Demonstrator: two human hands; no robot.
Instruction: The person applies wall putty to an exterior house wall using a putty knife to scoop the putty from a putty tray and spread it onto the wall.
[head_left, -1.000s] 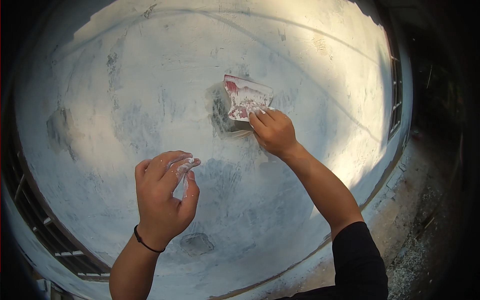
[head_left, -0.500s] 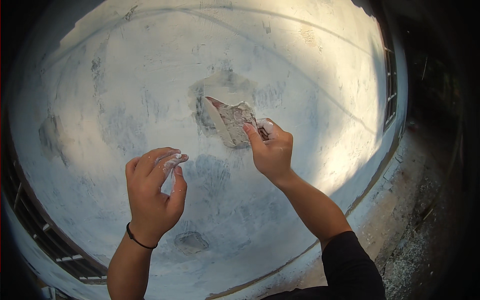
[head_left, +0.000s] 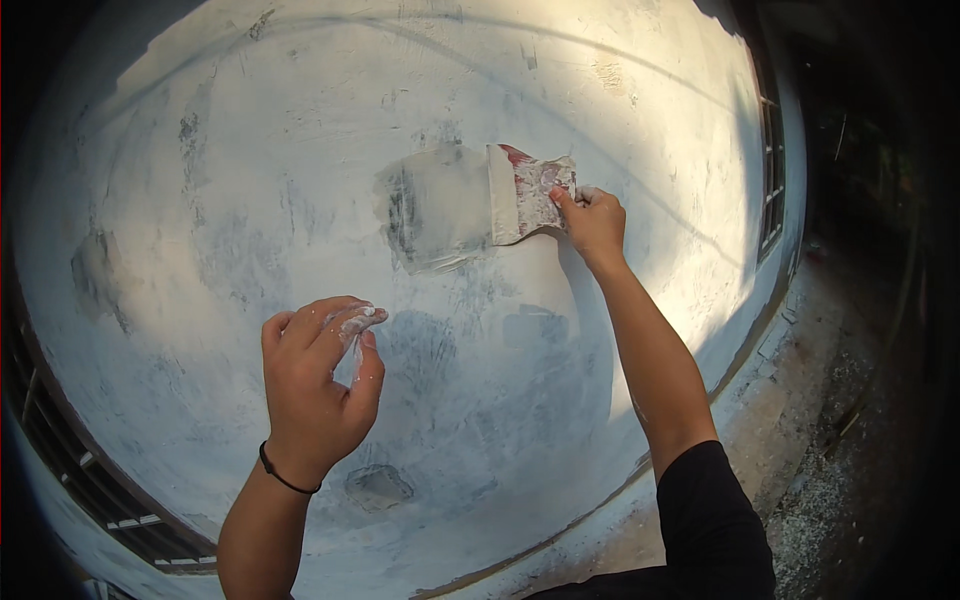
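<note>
My right hand [head_left: 597, 225] grips a wide putty knife [head_left: 540, 195], whose reddish blade is coated in pale dried and wet filler. The blade's left edge lies against the wall, at the right side of a smooth greyish patch of fresh putty [head_left: 445, 205]. A darker strip of wall shows along that patch's left part. Lower left, my left hand [head_left: 325, 365] is held up in front of the wall with loosely curled fingers, nothing seen in it. White putty smears its fingertips, and a gap shows between thumb and fingers. A dark band circles the wrist.
The whitewashed wall [head_left: 300, 130] fills most of the view, with sunlit areas and shadow lines. A grey rough spot [head_left: 380, 487] sits low on it. Barred windows stand at the right [head_left: 772, 180] and lower left [head_left: 85, 470]. Debris-strewn ground [head_left: 800, 430] runs along the right.
My right hand has moved the putty knife right and slightly up across the patch, leaving a smoother, wider layer behind. My left hand has barely shifted.
</note>
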